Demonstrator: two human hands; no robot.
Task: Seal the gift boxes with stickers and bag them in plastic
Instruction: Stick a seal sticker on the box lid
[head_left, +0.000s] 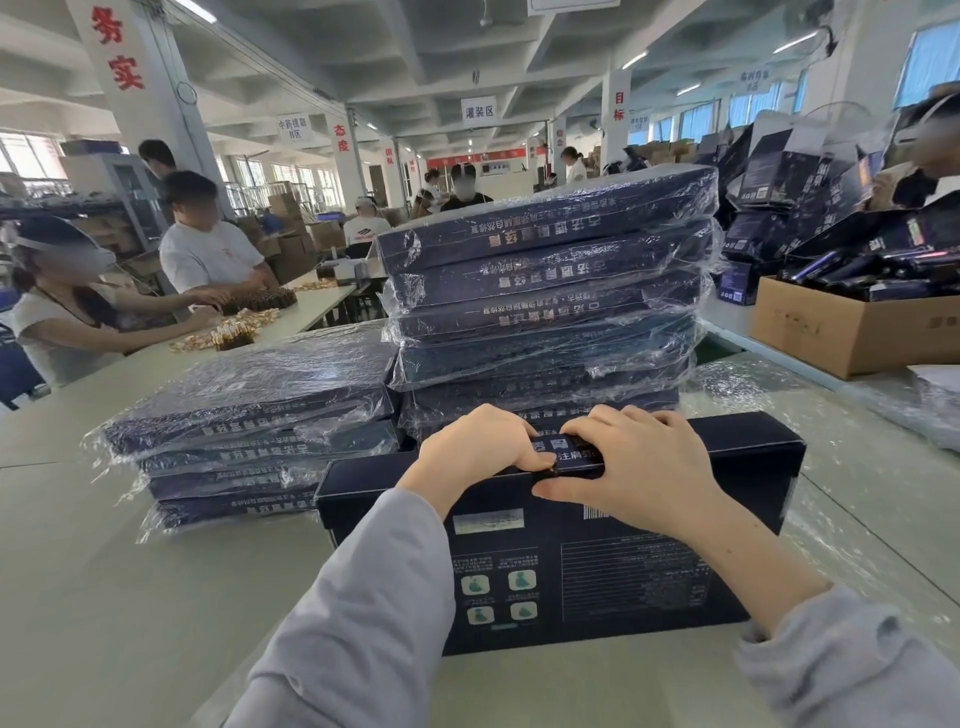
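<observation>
A pale green desk (104, 597) fills the lower view in a bright workshop. Clear plastic (857, 467) lies spread over its right side.

Behind my hands, at centre, rises a tall stack (550, 291) of flat dark blue boxes, each one wrapped in clear plastic. To its left, just beside it, sits a low stack (249, 415) of the same wrapped boxes.

At the far right, a brown carton (831, 332) holds a jumble of dark packages. At the far left, two people (208, 249) work at another table.

The box (623, 582) I am handling is bare, with no plastic on it. It stands on its long edge on the desk, right in front of the tall stack, with its printed face toward me.

My left grip (478, 447) is curled over the middle of the box's top edge, fingers down the far side and thumb on the near side. My right grip (628, 467) clasps the same edge just beside it, fingers curled over the top and thumb pressed flat along the near face. The two thumbs almost meet at a small dark spot on the edge, too small to make out.
</observation>
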